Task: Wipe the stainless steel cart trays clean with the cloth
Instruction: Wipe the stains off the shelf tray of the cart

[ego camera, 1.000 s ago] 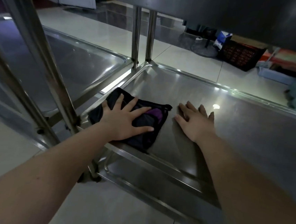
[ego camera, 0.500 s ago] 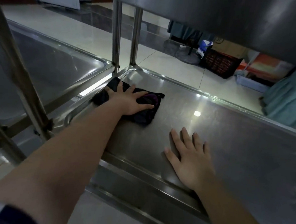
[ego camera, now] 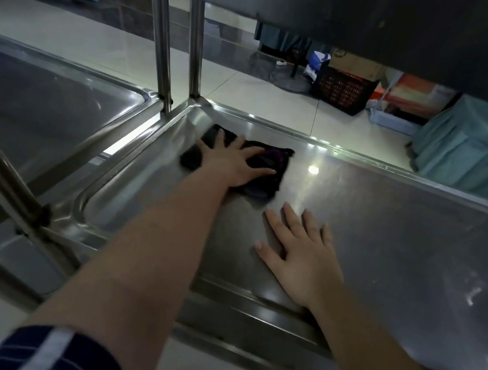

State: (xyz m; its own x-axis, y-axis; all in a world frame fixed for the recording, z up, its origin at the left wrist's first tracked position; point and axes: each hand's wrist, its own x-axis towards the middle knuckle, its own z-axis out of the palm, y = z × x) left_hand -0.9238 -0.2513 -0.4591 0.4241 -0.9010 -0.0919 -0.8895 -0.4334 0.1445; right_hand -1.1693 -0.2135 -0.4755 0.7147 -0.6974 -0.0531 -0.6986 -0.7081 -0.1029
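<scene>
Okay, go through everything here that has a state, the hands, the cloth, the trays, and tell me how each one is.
Left hand: open, fingers spread, pressing flat on the cloth.
Right hand: open, flat on the tray, apart from the cloth.
Cloth: bunched, near the tray's far left corner.
Tray: shiny, pale streaks toward its right end.
Left tray: touched by neither hand.

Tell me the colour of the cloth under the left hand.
The cloth is black with a purple patch; head view.
</scene>
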